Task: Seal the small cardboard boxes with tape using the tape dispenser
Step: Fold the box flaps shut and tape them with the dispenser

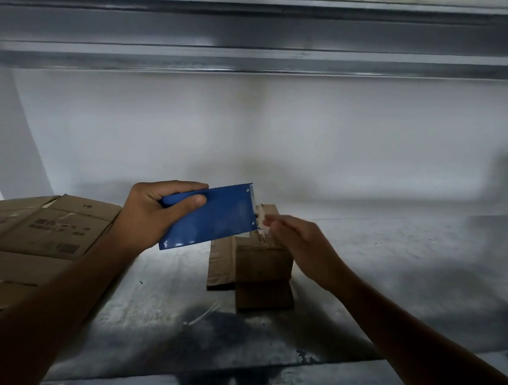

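Step in hand looked like freeing the tape end. Left hand (147, 214) gripped the dispenser (214, 216), fingers wrapped round it. Right hand (300, 243), at its 3 o'clock, pinched the tape (260, 220). Box (263, 259) sat on the tabletop (389, 271) just below. Next move: pull tape down onto the seam.

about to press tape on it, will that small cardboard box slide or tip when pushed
The small cardboard box probably slides easily: it looks light and sits on smooth grey surface. Tipping seems possible too, since neither hand steadies it.
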{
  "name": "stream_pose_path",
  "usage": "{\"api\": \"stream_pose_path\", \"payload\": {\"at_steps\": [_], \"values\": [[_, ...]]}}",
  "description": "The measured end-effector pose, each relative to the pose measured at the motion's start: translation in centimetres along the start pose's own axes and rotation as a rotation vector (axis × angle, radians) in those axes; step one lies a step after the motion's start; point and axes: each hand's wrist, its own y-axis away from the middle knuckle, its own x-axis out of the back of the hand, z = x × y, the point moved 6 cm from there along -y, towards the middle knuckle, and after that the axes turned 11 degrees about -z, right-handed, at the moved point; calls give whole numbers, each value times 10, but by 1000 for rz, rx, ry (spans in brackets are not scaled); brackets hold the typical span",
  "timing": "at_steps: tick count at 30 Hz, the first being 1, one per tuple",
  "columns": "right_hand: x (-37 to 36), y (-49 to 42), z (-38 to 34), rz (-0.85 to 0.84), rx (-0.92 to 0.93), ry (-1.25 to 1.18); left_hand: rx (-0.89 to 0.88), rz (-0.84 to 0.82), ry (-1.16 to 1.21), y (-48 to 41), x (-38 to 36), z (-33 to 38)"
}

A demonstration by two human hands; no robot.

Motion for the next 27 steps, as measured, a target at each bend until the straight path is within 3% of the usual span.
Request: {"api": "stream_pose_path", "payload": {"at_steps": [3,11,17,27], "values": [[11,-1,-11,103,23,-285,3,-21,36,3,-5,1],[7,-8,-12,38,-31,-517,-33,-80,42,2,-16,7],[6,-13,-5,-83,-94,-443,-47,-98,76,2,-20,7],[7,-16,0,-97,-88,-434,-73,-136,88,-2,-19,4]]}}
